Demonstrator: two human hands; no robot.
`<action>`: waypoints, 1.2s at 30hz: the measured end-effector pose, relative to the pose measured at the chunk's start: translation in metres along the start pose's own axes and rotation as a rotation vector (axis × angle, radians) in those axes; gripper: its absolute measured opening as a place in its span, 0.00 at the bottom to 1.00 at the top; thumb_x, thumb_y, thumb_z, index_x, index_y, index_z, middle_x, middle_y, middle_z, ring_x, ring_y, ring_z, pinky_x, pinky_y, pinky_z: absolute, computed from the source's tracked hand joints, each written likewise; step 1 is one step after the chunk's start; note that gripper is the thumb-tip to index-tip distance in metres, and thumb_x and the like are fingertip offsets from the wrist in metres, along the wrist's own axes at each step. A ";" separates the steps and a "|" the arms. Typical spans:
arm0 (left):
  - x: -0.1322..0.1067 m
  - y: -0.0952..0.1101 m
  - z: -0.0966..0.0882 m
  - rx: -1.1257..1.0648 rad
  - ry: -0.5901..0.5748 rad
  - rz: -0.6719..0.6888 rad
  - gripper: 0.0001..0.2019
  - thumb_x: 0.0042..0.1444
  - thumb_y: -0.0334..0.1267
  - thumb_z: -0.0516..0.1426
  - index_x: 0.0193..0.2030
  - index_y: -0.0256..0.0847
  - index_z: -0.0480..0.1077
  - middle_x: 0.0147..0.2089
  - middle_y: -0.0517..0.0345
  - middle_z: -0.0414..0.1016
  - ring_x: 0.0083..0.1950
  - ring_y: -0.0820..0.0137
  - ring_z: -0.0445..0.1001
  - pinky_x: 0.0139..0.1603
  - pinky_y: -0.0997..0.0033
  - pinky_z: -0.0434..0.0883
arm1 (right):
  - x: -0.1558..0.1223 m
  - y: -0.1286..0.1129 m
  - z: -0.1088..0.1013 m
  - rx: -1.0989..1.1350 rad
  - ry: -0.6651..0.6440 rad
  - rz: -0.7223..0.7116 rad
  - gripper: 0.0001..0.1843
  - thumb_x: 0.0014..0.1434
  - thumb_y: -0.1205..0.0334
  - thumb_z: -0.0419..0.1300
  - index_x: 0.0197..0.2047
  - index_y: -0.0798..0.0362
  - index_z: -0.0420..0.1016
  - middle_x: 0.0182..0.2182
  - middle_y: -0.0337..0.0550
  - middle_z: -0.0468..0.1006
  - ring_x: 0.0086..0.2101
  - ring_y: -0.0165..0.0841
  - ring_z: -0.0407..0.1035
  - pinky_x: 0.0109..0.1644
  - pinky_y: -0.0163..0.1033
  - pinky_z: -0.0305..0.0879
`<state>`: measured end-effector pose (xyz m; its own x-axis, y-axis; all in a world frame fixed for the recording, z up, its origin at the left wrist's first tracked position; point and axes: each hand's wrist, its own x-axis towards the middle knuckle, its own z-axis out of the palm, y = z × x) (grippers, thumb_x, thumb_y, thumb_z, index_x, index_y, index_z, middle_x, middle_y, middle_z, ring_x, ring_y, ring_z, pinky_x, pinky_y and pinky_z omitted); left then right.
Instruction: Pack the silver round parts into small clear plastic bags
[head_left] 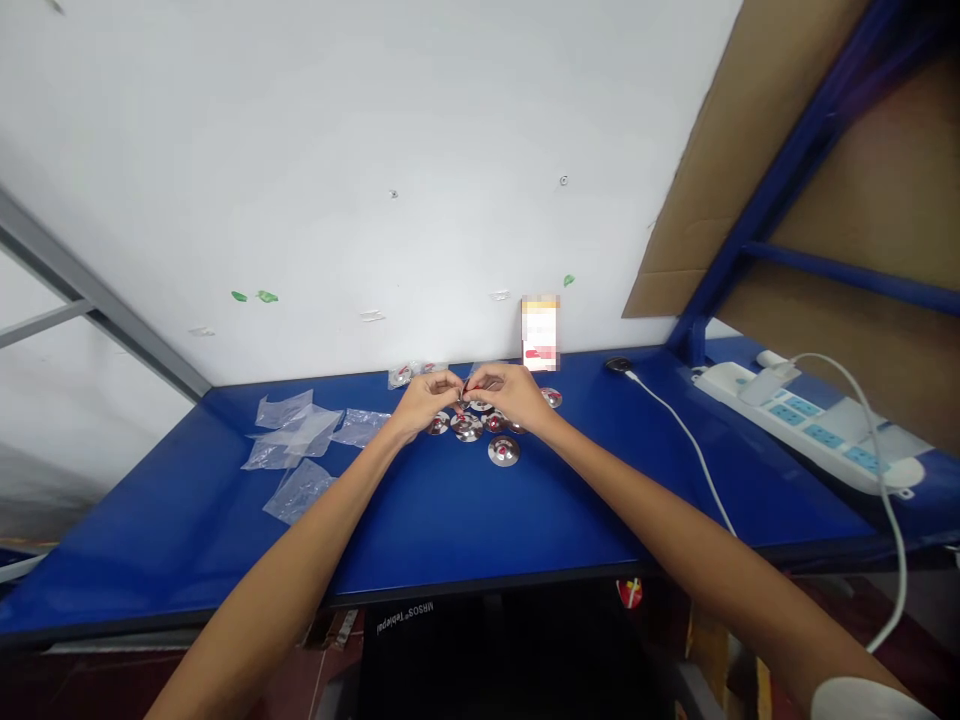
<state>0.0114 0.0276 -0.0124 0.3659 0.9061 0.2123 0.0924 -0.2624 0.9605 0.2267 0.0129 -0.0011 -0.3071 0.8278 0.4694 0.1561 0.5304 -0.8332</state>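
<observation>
My left hand and my right hand meet over the back of the blue table, fingers pinched together. Between the fingertips is a shiny metal disc, seen nearly edge-on and partly hidden by the fingers. Under and around the hands lie several similar round, silvery discs with red centres. One disc rests a little apart, nearest the front. Another disc shows just past my right hand. Small clear packets with discs inside sit against the wall behind my left hand.
Several clear plastic bags lie flat on the blue table, left of my hands. A small upright box or card, partly blurred out, leans by the wall. On the right are a black round pad, its white cable and a power strip.
</observation>
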 end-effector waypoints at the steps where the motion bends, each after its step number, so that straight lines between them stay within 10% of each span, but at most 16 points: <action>1: 0.001 0.000 0.000 0.004 0.021 -0.001 0.12 0.56 0.46 0.65 0.38 0.39 0.77 0.39 0.54 0.82 0.37 0.66 0.82 0.44 0.63 0.82 | 0.000 0.001 0.001 0.008 0.000 0.004 0.11 0.61 0.50 0.72 0.37 0.50 0.83 0.37 0.42 0.87 0.39 0.38 0.82 0.49 0.45 0.79; 8: 0.003 0.005 0.000 0.059 0.169 0.045 0.07 0.51 0.38 0.64 0.36 0.38 0.76 0.33 0.57 0.82 0.35 0.67 0.81 0.39 0.69 0.79 | 0.000 0.007 0.007 -0.049 -0.032 -0.045 0.32 0.56 0.56 0.76 0.62 0.48 0.74 0.56 0.51 0.81 0.47 0.39 0.81 0.53 0.46 0.81; 13: 0.001 0.018 0.003 0.038 0.189 0.074 0.06 0.51 0.36 0.63 0.36 0.38 0.75 0.29 0.58 0.81 0.31 0.67 0.81 0.38 0.69 0.78 | 0.000 0.000 0.005 -0.046 -0.011 -0.104 0.20 0.61 0.59 0.71 0.56 0.49 0.80 0.48 0.44 0.85 0.44 0.38 0.81 0.54 0.47 0.81; 18: 0.001 0.028 -0.007 0.052 0.228 0.089 0.07 0.53 0.38 0.63 0.37 0.38 0.74 0.30 0.56 0.81 0.33 0.66 0.82 0.40 0.67 0.78 | 0.008 -0.002 -0.010 0.026 -0.060 -0.069 0.32 0.59 0.52 0.75 0.65 0.45 0.76 0.60 0.46 0.82 0.53 0.41 0.79 0.62 0.50 0.77; 24: 0.001 0.023 -0.024 0.574 0.242 0.080 0.03 0.51 0.36 0.63 0.33 0.41 0.73 0.27 0.62 0.77 0.29 0.70 0.74 0.32 0.71 0.67 | 0.023 0.015 -0.065 -0.353 0.183 -0.032 0.13 0.65 0.56 0.69 0.49 0.52 0.84 0.47 0.48 0.86 0.44 0.40 0.80 0.51 0.45 0.76; 29: 0.004 0.016 -0.029 0.771 0.138 0.122 0.12 0.49 0.31 0.60 0.42 0.43 0.72 0.31 0.63 0.78 0.32 0.67 0.75 0.37 0.68 0.68 | 0.021 0.025 -0.100 -0.631 0.011 0.020 0.06 0.65 0.65 0.65 0.41 0.53 0.86 0.36 0.44 0.87 0.37 0.37 0.79 0.43 0.38 0.71; 36: 0.003 0.013 -0.029 0.819 0.070 0.135 0.15 0.53 0.31 0.57 0.48 0.44 0.73 0.35 0.61 0.80 0.34 0.66 0.75 0.40 0.66 0.69 | 0.016 0.027 -0.082 -0.721 -0.274 0.027 0.11 0.61 0.69 0.65 0.44 0.50 0.88 0.37 0.42 0.87 0.36 0.36 0.79 0.40 0.35 0.67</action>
<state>-0.0134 0.0367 0.0057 0.3661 0.8612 0.3526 0.7067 -0.5038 0.4968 0.3028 0.0557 0.0083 -0.5014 0.8172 0.2841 0.7109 0.5763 -0.4032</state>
